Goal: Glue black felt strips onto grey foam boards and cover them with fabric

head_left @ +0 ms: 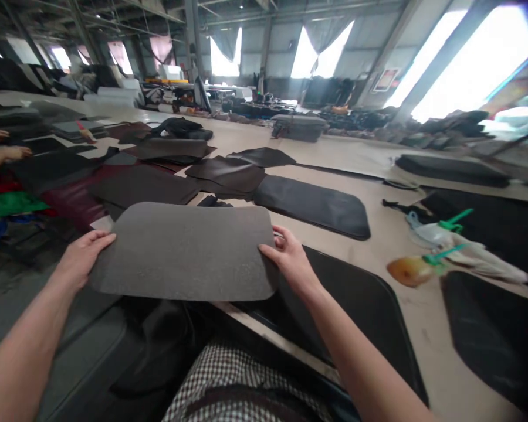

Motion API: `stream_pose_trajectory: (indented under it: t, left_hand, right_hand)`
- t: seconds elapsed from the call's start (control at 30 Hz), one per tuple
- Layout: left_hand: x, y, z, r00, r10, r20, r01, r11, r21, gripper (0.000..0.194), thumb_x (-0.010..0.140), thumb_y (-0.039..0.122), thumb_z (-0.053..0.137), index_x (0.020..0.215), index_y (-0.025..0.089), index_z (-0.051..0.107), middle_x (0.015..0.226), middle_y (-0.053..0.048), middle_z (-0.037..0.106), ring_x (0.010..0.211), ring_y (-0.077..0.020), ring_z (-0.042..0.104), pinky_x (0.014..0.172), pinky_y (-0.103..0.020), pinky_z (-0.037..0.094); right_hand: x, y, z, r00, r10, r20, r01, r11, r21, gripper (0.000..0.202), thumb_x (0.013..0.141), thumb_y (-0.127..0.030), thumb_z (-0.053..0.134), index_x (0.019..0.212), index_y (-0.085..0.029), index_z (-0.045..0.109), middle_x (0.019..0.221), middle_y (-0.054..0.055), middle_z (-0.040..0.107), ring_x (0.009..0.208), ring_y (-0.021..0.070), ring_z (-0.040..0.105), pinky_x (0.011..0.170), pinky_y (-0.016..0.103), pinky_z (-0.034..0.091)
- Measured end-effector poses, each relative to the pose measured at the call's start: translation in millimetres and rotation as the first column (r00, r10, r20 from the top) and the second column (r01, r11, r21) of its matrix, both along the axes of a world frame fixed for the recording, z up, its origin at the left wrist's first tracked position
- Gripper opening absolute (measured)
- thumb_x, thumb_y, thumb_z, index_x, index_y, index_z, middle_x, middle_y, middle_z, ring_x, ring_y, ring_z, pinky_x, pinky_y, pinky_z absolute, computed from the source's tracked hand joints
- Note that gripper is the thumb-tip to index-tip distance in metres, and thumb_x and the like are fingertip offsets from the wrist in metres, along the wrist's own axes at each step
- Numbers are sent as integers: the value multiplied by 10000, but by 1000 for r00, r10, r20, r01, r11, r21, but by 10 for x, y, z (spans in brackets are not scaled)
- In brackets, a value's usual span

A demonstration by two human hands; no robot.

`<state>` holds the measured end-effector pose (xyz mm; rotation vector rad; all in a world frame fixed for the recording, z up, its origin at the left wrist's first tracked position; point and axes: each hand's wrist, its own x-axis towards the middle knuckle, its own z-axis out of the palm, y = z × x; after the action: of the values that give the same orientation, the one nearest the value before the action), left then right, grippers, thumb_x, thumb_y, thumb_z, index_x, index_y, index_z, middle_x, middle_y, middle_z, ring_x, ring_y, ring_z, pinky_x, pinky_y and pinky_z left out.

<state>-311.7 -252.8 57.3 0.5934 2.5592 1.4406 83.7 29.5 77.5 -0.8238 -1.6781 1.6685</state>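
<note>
A flat grey panel with rounded corners is held up in front of me, over the table's near edge. My left hand pinches its left edge, and my right hand grips the right edge with the thumb on top. Beneath and to the right of my right hand lies a larger black panel with a raised rim. Just beyond the held panel, a stack of black rounded pieces rests on the table, beside dark brown sheets.
Two bottles with green spouts stand or lie at the right, one with amber liquid, near a pale cloth. More black pieces lie at the right edge. At far left, another person's hands are over dark sheets. A grey stack sits farther back.
</note>
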Motion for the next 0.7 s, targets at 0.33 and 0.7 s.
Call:
stream_pose_trajectory:
  t: [0.33, 0.7]
  left_hand:
    - [977, 790, 314, 942, -292, 166, 251, 940, 230, 583, 717, 551, 816, 1147, 212, 618, 816, 45, 666, 621, -102, 569, 520, -162, 439]
    - [1965, 1674, -28, 824, -565, 51, 562, 825, 60, 538, 759, 668, 710, 1030, 216, 603, 688, 48, 582, 560, -113, 501, 499, -184, 364]
  right_hand:
    - [1504, 105, 99, 967, -244, -80, 241, 970, -42, 685, 716, -369, 854, 1309, -281, 523, 1159, 52, 738, 942, 249, 728, 831, 388, 590]
    - [2782, 44, -257, 850, -525, 41, 526, 849, -45, 773, 653, -434, 902, 1310, -270, 530, 1070, 47, 747, 932, 266, 728, 814, 395, 600]
